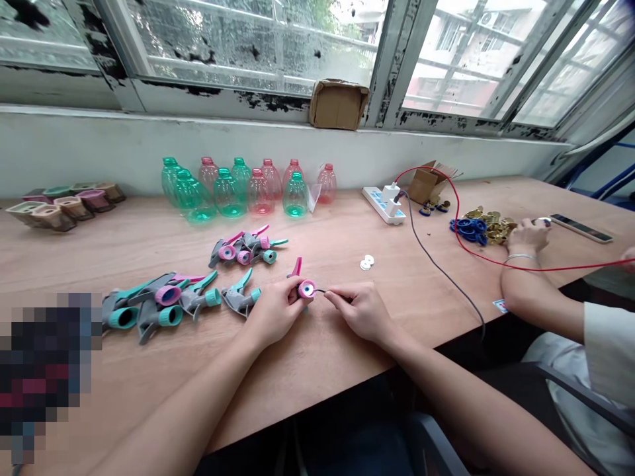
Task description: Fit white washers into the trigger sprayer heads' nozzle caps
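Head view: hands (278, 307) over wooden table (327, 363), windows (253, 39) beyond.

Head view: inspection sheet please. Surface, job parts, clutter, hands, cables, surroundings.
Surface: wooden table, along a white wall.
Job parts: loose grey spray heads with pink or teal parts; green and pink bottles behind; white discs.
Clutter: blue rings, gold pieces, phone, containers at far left.
Hands: left hand holds one spray head; right hand pinches a thin dark item close to it.
Cables: red cable and grey cable run from a power strip.
Surroundings: co-worker's hand at right; windows behind; cardboard box on sill.
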A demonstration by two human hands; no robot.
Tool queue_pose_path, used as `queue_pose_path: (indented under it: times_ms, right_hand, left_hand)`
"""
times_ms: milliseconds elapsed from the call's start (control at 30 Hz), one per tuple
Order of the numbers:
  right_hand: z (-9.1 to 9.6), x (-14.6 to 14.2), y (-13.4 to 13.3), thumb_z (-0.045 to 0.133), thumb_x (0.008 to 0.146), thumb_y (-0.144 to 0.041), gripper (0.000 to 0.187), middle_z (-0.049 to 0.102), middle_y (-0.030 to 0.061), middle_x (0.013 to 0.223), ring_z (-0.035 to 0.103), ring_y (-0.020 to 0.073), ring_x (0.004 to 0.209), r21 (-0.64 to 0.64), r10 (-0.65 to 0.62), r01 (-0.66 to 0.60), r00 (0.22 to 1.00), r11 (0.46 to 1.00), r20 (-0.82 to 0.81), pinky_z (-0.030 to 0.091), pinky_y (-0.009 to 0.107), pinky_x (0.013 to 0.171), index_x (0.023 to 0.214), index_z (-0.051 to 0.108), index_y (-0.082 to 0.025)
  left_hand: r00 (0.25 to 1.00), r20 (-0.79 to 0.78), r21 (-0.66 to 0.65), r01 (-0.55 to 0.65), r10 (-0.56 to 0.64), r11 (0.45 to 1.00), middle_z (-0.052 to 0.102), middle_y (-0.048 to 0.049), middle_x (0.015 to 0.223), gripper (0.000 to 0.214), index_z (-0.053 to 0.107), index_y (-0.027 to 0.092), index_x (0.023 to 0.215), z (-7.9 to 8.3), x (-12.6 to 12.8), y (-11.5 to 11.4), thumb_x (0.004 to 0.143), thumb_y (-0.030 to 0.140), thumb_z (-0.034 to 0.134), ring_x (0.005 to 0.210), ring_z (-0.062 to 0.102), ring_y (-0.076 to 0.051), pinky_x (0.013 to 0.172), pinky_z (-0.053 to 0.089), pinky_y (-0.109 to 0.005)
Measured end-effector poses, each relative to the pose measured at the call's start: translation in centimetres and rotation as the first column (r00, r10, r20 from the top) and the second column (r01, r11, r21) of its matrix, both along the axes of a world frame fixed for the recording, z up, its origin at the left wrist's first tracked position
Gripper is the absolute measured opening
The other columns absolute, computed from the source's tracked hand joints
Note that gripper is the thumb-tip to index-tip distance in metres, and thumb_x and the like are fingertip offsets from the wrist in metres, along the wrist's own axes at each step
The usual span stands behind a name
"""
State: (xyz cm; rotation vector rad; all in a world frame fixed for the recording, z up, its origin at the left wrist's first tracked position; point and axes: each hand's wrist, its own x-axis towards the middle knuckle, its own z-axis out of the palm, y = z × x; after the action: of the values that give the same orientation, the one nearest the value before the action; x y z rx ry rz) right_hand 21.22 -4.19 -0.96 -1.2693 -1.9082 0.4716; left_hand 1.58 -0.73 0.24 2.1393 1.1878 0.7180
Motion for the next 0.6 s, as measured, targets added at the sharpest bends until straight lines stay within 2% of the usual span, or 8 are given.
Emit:
queue_pose_path:
  times_ms: [133,200,433,600]
  right_hand:
    - [-0.38,0.16,0.22,0.049,0.092,-0.034,0.043,0.04,-0.0039,0.049,0.03,0.0085,0.047,-0.104,0.05,-0.062,0.991,0.993,-0.12,0.023,0.024,0.049,0.053,0.052,-0.017]
    - [-0.44,0.25,0.26,0.049,0.092,-0.035,0.044,0.04,-0.0038,0.049,0.031,0.0084,0.047,-0.112,0.059,-0.075,0.989,0.991,-0.135,0.023,0.024,0.048,0.053,0.053,-0.017]
    - [0.09,0.01,-0.04,0.046,0.095,-0.037,0.038,0.056,0.0013,0.055,0.043,0.0116,0.052,0.056,-0.051,0.045,0.992,0.997,0.116,0.028,0.026,0.055,0.068,0.067,-0.019]
    - [-0.16,-0.16,0.15,0.044,0.094,-0.046,0.05,0.043,-0.0015,0.048,0.034,0.0101,0.048,-0.058,0.01,-0.014,0.998,0.998,-0.067,0.025,0.025,0.05,0.055,0.058,-0.018]
  left_hand:
    - [1.0,0.02,-0.02,0.023,-0.022,1.0,0.058,0.0019,0.062,0.018,0.063,0.019,0.094,0.06,-0.07,-0.01,0.086,0.031,0.053,0.057,0.05,-0.014,0.054,0.033,-0.024]
    - [0.999,0.024,-0.032,0.029,-0.028,0.999,0.057,0.0019,0.062,0.019,0.062,0.018,0.093,0.06,-0.08,-0.01,0.087,0.033,0.052,0.057,0.05,-0.014,0.054,0.033,-0.024]
    - [1.0,0.009,-0.028,0.004,-0.004,1.0,0.053,0.0031,0.057,0.02,0.062,0.017,0.092,0.05,0.0,-0.02,0.087,0.033,0.051,0.054,0.048,-0.013,0.052,0.031,-0.023]
    - [1.0,0.026,-0.028,0.01,-0.009,1.0,0.054,0.003,0.058,0.018,0.062,0.018,0.09,0.07,-0.07,-0.11,0.087,0.032,0.051,0.055,0.048,-0.013,0.053,0.032,-0.023]
